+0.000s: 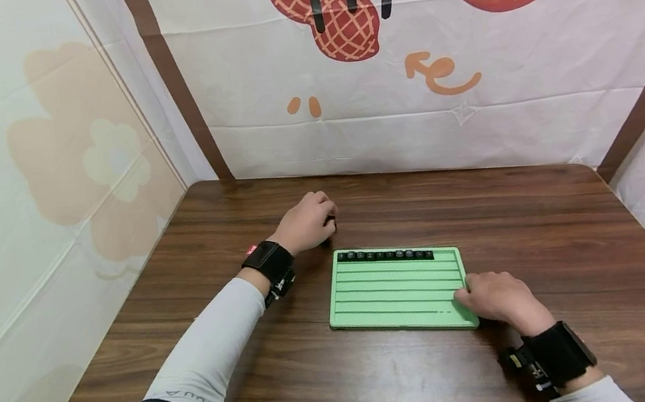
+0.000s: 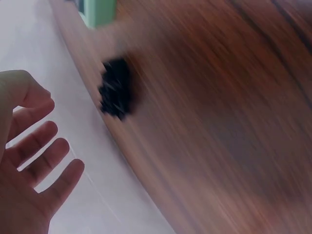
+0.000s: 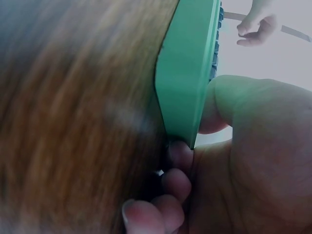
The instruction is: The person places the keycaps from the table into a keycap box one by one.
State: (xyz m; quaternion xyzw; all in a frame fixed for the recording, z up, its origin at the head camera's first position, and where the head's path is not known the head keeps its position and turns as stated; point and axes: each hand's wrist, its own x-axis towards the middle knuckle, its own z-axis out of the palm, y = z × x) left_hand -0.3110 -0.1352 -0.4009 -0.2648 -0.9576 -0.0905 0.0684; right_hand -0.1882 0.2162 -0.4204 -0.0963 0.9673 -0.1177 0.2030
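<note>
I've got the L arm [image 1: 212, 347] stretched fwd, L wrist [image 1: 268, 261] over the surface [image 1: 417, 384], L hand [image 1: 305, 224] nr the far edge, L of ctr. L thumb [image 2: 27, 87] rests agst the index finger [image 2: 31, 117]; other L fingers [image 2: 66, 183] spread, loosely bent. My R forearm [image 1: 592, 394] shows only its lower end, w/ the R hand [image 1: 497, 296] R of ctr, well in fr. the right edge: R thumb [image 3: 229, 97] on top, R fingers [image 3: 176, 185] curled under, gripping.

One wooden table [image 1: 253, 397], one green tray [image 1: 399, 298], one left hand [image 1: 306, 224], one right hand [image 1: 497, 294], two black wristbands [image 1: 268, 261]. Black keycaps [image 1: 385, 256] in the tray number ten; the one cluster of black pieces [image 2: 116, 88] is too blurred to count.
</note>
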